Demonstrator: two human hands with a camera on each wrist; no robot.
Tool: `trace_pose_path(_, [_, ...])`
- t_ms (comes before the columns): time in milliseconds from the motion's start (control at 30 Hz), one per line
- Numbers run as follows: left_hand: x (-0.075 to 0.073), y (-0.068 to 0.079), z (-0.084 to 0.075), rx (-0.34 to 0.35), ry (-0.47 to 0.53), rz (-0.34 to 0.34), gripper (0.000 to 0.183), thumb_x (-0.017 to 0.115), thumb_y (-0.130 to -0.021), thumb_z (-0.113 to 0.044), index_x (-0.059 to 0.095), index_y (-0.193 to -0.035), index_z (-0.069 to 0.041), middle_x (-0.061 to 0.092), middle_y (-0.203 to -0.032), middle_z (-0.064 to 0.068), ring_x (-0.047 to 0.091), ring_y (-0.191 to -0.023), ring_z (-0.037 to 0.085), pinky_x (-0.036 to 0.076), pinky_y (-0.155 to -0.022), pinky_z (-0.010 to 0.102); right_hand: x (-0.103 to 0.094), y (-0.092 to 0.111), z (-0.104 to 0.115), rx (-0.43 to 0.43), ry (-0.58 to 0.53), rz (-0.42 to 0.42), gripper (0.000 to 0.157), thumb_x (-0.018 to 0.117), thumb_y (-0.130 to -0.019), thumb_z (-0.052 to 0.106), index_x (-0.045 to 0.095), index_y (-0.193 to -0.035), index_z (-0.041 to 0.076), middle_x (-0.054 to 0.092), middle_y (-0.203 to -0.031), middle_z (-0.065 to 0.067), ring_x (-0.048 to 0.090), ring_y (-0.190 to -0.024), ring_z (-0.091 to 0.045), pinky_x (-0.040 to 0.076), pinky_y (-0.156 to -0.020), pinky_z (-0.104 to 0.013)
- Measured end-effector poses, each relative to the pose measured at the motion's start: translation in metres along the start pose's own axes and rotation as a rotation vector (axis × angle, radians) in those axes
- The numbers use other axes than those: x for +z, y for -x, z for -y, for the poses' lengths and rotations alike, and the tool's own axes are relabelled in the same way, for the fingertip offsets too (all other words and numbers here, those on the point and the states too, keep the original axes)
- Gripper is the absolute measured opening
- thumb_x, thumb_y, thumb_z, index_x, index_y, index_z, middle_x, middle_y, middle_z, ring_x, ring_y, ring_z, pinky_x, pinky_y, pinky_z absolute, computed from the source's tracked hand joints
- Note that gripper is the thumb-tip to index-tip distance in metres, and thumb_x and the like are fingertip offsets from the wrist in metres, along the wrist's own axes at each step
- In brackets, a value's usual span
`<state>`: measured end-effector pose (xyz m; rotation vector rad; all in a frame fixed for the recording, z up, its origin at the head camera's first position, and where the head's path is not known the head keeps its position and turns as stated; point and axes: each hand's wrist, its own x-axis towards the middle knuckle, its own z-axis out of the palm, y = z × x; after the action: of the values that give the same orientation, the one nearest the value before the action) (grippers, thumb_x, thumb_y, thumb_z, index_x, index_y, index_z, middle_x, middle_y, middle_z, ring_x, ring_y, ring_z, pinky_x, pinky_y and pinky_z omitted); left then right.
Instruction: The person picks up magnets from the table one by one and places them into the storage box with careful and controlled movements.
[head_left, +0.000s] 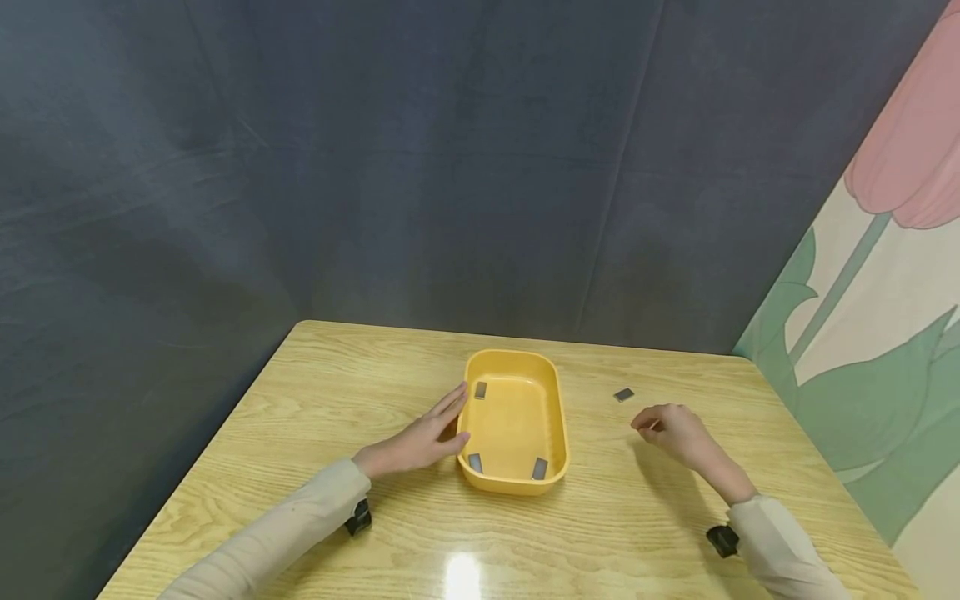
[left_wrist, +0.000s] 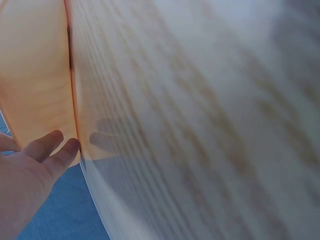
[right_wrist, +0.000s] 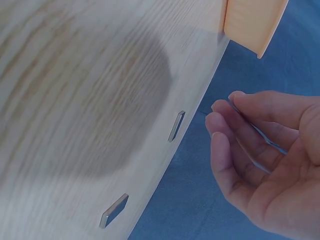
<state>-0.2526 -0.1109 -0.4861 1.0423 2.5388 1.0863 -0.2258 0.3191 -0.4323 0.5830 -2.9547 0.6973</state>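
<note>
A yellow tray (head_left: pixel 513 486) stands mid-table, with small flat dark grey rectangular pieces inside: one piece (head_left: pixel 481 390) at its far left, another (head_left: pixel 476 463) at the near left, a third (head_left: pixel 539 468) at the near right. My left hand (head_left: pixel 420 437) touches the tray's left side, fingers fairly straight along the outer wall, thumb at the rim. To the right, my right hand (head_left: pixel 675 433) hovers over the table, fingers loosely curled and nothing visible in them. One similar piece (head_left: pixel 624 394) lies just beyond it. The right wrist view shows two silver-edged pieces (right_wrist: pixel 114 211) on the table.
The wood-grain table (head_left: pixel 375 375) ends at a dark blue curtain (head_left: pixel 450 167) behind and to the left. A flower-patterned wall covering (head_left: pixel 885 358) stands along the right side. Black straps with a small device (head_left: pixel 358 518) sit at both wrists.
</note>
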Motion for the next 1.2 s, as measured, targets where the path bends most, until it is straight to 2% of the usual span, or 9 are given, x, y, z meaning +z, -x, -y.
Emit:
trace_pose_path(433, [0.000, -0.002, 0.003, 0.003, -0.019, -0.012, 0.076, 0.048, -0.105, -0.040, 0.007, -0.158, -0.004, -0.005, -0.166, 0.004, 0.008, -0.148, 0.020, 0.024, -0.116, 0.042, -0.004, 0.000, -0.010, 0.025, -0.006, 0.005, 0.010, 0.068, -0.087, -0.005, 0.073, -0.096, -0.006, 0.071, -0.091, -0.019, 0.067, -0.076, -0.031, 0.056, -0.063, -0.042])
trace_pose_path(867, [0.001, -0.001, -0.002, -0.008, -0.020, -0.015, 0.074, 0.050, -0.105, -0.033, 0.008, -0.158, -0.003, -0.005, -0.166, 0.005, 0.010, -0.148, 0.024, 0.024, -0.116, 0.043, -0.003, 0.003, -0.025, 0.054, -0.012, -0.001, 0.010, 0.068, -0.087, -0.005, 0.071, -0.097, -0.008, 0.070, -0.089, -0.019, 0.068, -0.077, -0.034, 0.056, -0.065, -0.044])
trace_pose_path(1200, [0.000, -0.001, -0.002, -0.013, -0.013, -0.017, 0.073, 0.051, -0.105, -0.029, 0.007, -0.158, -0.004, -0.005, -0.166, 0.005, 0.009, -0.148, 0.022, 0.024, -0.116, 0.043, -0.009, 0.008, -0.034, 0.097, 0.004, 0.001, 0.023, 0.069, -0.082, -0.010, 0.066, -0.105, -0.012, 0.063, -0.094, -0.024, 0.063, -0.080, -0.038, 0.054, -0.069, -0.050])
